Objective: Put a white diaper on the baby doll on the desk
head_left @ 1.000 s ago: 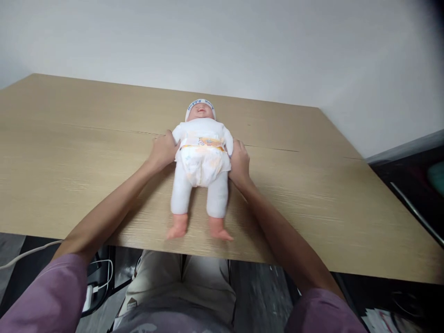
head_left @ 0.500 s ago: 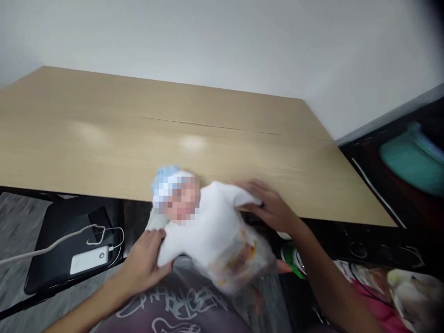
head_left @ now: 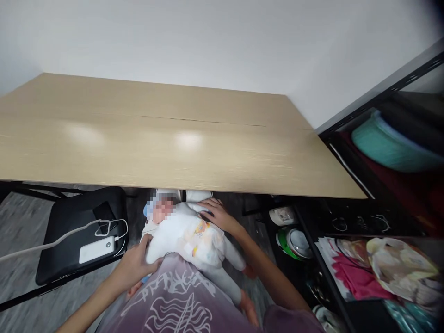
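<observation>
A baby doll (head_left: 166, 243) in a white top, a pale blue cap and a printed diaper (head_left: 208, 238) lies across my lap, just below the table's front edge. Its head points to the upper left, and its legs hang down at the right with bare feet. My left hand (head_left: 138, 259) is wrapped round the doll at its near shoulder, thumb and fingers gripping the white cloth. My right hand (head_left: 220, 216) holds the doll's far side near the diaper's waist, fingers bent over it. Part of the doll's far arm is hidden behind that hand.
A wooden table (head_left: 138, 148) spans the front, against a white wall. At left, a black stool (head_left: 52, 259) bears a white power bank (head_left: 97, 249) with a cable. To the right are a shelf with a teal basin (head_left: 391, 143), a green-rimmed can (head_left: 293, 243) and pink cloth (head_left: 360, 277).
The doll has come down and towards me, from above the table's front edge onto my lap. Both hands have moved with it, and the right hand has shifted left.
</observation>
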The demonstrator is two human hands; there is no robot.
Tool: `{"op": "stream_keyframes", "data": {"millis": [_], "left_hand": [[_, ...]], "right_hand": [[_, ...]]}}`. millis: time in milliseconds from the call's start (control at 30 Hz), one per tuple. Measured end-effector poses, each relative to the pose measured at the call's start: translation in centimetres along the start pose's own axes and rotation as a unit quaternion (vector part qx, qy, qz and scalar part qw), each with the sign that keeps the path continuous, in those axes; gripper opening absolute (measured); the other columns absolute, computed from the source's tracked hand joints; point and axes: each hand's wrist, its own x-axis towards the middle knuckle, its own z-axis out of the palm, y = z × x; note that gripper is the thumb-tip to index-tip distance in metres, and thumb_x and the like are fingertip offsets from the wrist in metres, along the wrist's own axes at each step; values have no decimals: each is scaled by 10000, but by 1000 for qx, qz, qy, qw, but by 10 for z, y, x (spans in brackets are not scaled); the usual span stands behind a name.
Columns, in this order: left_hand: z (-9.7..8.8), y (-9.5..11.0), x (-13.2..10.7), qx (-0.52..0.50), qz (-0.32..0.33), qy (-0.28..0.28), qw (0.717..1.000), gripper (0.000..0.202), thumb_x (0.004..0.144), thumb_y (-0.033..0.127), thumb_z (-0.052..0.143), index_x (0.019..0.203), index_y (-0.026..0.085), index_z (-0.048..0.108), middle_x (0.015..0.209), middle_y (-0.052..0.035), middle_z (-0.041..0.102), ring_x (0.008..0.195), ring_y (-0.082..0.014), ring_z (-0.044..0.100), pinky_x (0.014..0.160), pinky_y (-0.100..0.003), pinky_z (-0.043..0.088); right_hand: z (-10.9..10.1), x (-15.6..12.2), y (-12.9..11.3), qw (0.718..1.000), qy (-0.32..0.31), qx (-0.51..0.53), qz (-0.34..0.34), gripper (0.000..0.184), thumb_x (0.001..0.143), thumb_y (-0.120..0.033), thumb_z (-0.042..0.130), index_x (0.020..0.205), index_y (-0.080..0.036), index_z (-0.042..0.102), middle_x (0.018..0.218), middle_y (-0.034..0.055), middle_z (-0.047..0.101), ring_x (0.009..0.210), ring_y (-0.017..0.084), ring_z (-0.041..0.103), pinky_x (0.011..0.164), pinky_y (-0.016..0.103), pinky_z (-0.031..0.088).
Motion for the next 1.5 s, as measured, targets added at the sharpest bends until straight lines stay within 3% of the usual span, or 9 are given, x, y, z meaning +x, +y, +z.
{"op": "stream_keyframes", "data": {"millis": [100,200,433,600,933,1133,1233,1367,1500], "left_hand": [[-1,2,0,52,42,100,993,641,959,612,809,1372,191,560,1256,-189,787,1148,-440,781,1018,-598,606],[-11,28,7,55,162,172,970,628,1029,599,798,1452,197,567,1459,-224,714,1339,-454,699,1138,-654,571],[-17,118,69,-48,390,-8,920,396,1217,433,591,1589,299,596,1534,-119,709,1435,-315,641,1209,-514,529],[-4,121,92,-16,392,-24,919,319,1220,444,573,1454,258,685,1440,-119,736,1322,-323,643,1143,-504,503],[-10,118,90,-59,368,-27,927,226,1227,379,542,1228,236,717,1308,-85,784,1241,-275,649,1114,-447,476],[-19,100,59,-72,357,-5,931,256,1229,341,508,1208,250,746,1202,-71,825,1190,-264,674,1198,-473,445],[-28,85,37,-96,358,-69,926,249,1217,370,545,1188,259,766,1165,-72,813,1149,-257,677,1121,-432,505],[-32,79,27,-120,345,-122,923,247,1219,385,547,1252,257,756,1010,-51,804,1147,-267,693,1081,-408,541],[-20,109,57,-86,369,-66,923,271,1225,395,532,1295,238,741,980,-39,764,1014,-254,687,1091,-427,532]], "right_hand": [[-11,-27,-3,995,54,77,34,304,1188,-403,603,1318,-273,846,1361,100,841,1322,297,732,1211,519,538],[-26,-53,-21,988,20,132,75,287,1170,-457,649,1231,-269,856,1265,79,865,1218,288,784,1139,459,574],[-12,-55,-46,984,64,127,111,189,1108,-373,718,1086,-242,854,1081,64,837,1032,260,787,968,384,584],[3,-48,-34,986,77,94,113,216,1113,-338,679,989,-235,823,984,49,813,899,229,749,855,349,536],[4,-30,4,979,124,30,160,333,1126,-456,604,911,-238,736,924,58,778,852,231,716,856,354,560],[-14,-30,-58,995,25,98,14,271,1171,-393,640,1366,-261,774,1364,95,798,1298,269,728,1176,424,553],[-22,-31,-87,994,-37,91,-38,263,1180,-412,641,1317,-247,794,1323,105,809,1284,280,713,1159,430,554],[-41,-53,-92,994,-60,78,40,490,1234,-488,461,1036,-227,825,985,75,836,959,253,724,990,398,548],[-66,-94,-83,955,-131,162,211,733,1253,-559,236,1081,-210,858,631,7,709,623,205,665,735,322,495]]}}
